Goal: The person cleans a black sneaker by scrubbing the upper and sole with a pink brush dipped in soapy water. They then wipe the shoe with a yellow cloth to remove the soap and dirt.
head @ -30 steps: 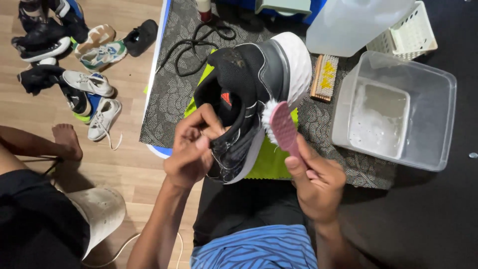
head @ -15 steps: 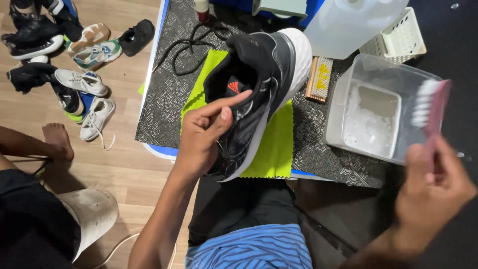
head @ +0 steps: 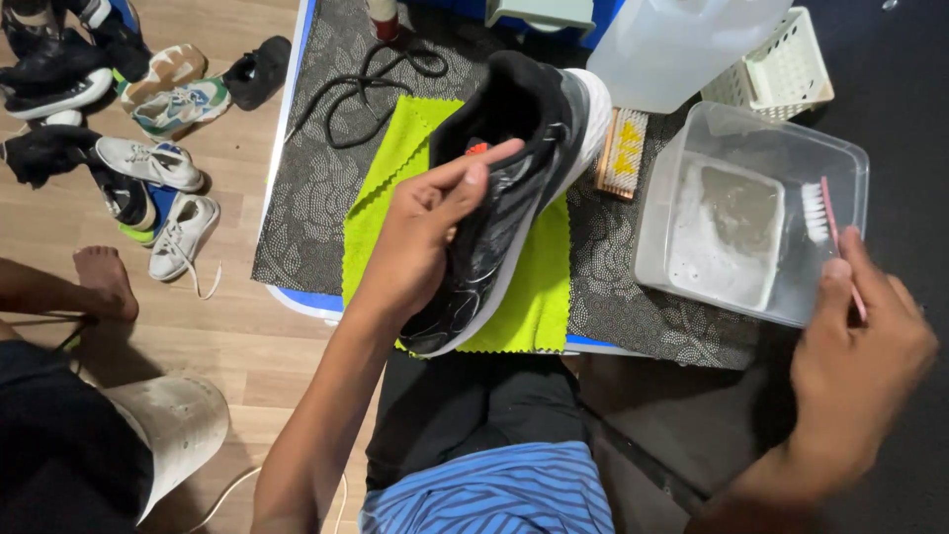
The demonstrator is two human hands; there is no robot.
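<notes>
My left hand (head: 420, 242) grips a black sneaker (head: 514, 188) with a white sole, holding it on its side above a lime-green cloth (head: 529, 297). My right hand (head: 860, 346) holds a pink-handled brush (head: 825, 222), its white bristles reaching over the right wall of a clear plastic tub (head: 682, 168) of cloudy, soapy water. The tub sits to the right of the shoe on a patterned grey mat (head: 316, 188).
A wooden brush (head: 623, 153) lies between shoe and tub. Black laces (head: 381, 84) lie on the mat. A large plastic jug (head: 682, 44) and white basket (head: 781, 69) stand behind. Several shoes (head: 148, 158) litter the wooden floor; another person's foot (head: 104, 282) rests at left.
My right hand took the brush off the shoe's sole, swung it right and lowered it to the tub. The left hand kept hold of the shoe.
</notes>
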